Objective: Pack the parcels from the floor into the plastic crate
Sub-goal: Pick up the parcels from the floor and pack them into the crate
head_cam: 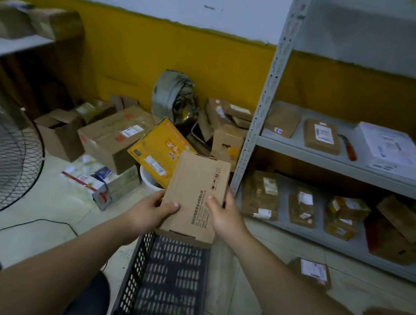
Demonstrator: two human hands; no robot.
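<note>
Both hands hold a flat brown cardboard parcel with black printed text in the air just above the far end of the dark grey perforated plastic crate, which stands on the pale tiled floor. The left hand has its grip clamped on the parcel's left edge with the thumb on top, and the right hand has its grip clamped on the right edge. Farther off, a yellow printed box leans among brown cartons, and a small labelled brown parcel lies on the floor to the right, near the grey metal shelving.
</note>
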